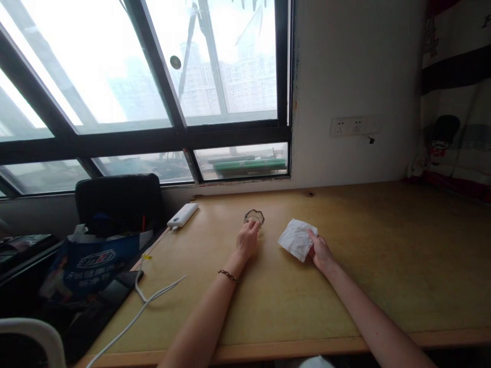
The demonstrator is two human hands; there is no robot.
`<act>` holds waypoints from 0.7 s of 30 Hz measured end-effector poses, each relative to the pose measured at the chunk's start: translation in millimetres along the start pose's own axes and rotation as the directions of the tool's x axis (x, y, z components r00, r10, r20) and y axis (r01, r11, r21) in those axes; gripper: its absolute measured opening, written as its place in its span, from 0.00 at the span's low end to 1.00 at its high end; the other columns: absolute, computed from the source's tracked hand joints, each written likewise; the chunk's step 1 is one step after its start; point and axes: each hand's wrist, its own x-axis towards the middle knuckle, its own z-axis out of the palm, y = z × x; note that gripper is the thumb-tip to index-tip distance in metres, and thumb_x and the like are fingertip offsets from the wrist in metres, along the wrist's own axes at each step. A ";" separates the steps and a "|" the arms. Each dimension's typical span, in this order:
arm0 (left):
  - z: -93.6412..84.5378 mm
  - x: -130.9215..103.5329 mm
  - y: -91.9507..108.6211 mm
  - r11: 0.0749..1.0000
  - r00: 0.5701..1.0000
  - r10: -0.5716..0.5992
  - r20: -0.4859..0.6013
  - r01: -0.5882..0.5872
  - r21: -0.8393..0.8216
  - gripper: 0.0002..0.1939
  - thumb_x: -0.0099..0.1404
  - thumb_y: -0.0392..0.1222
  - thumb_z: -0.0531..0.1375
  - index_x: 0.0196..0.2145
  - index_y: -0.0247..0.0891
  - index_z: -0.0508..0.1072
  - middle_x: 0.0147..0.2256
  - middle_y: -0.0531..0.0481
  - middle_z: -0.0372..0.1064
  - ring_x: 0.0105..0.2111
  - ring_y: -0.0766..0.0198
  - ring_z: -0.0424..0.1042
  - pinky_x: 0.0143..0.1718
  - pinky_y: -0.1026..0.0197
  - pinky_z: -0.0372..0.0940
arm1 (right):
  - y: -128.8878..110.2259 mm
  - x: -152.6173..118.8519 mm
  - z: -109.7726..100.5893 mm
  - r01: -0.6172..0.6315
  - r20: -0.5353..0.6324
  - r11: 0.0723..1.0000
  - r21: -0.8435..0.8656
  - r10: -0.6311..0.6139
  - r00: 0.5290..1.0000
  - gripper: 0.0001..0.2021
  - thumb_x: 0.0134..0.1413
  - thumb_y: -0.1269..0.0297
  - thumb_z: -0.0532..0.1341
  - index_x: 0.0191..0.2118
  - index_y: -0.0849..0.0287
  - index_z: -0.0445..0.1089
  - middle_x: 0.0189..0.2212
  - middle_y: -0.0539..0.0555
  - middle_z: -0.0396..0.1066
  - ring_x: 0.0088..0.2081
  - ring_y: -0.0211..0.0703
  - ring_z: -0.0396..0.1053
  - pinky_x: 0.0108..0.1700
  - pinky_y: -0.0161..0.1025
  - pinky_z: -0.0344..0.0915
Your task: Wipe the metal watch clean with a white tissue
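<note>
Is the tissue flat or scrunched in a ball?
Mostly flat: the right hand holds the tissue by one edge, its wide face showing.

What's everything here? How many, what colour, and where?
Table: one, yellow-brown, centre
Glass dish: one, see-through, on table
Tissue: one, white, right of dish
Power bank: one, white, table's left edge
Cable: at least one, white, at power bank
Bag: one, mostly blue, left of table
Chair: one, black, behind bag
Window: one, black-framed, behind table
Disc: one, dark, on window
Tubes: uncertain count, green, outside
Sockets: two, white, wall
Curtain: one, multicoloured, far right
Curved bar: one, white, bottom left
Bracelet: one, brown, left wrist
Left hand: one, bare, at dish
Right hand: one, bare, holding tissue
</note>
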 end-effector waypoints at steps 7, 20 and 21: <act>-4.1 -18.4 85.7 0.898 0.897 0.440 -0.024 -0.440 0.005 0.15 0.62 0.36 0.48 0.47 0.41 0.61 0.35 0.46 0.64 0.32 0.62 0.63 0.30 0.61 0.59 | -2.5 -16.7 10.3 0.017 0.257 0.993 -0.113 0.013 0.966 0.17 0.41 0.56 0.60 0.39 0.58 0.65 0.35 0.53 0.71 0.34 0.43 0.69 0.34 0.38 0.65; 0.1 -26.5 95.7 0.655 0.993 -0.116 0.027 0.097 -0.749 0.42 0.43 0.37 0.64 0.53 0.42 0.48 0.49 0.43 0.55 0.48 0.55 0.59 0.47 0.52 0.57 | 2.7 -11.9 2.9 0.348 0.293 0.800 -0.490 -0.225 0.929 0.19 0.41 0.51 0.57 0.34 0.62 0.70 0.30 0.53 0.72 0.32 0.43 0.66 0.33 0.36 0.61; 1.9 -26.4 95.1 0.579 0.991 -0.123 0.061 0.121 -0.806 0.41 0.42 0.37 0.65 0.52 0.41 0.50 0.48 0.44 0.57 0.48 0.55 0.59 0.48 0.52 0.57 | 1.3 -13.1 2.5 0.350 0.296 0.788 -0.507 -0.222 0.929 0.20 0.41 0.50 0.57 0.32 0.63 0.70 0.29 0.53 0.72 0.30 0.43 0.66 0.32 0.35 0.61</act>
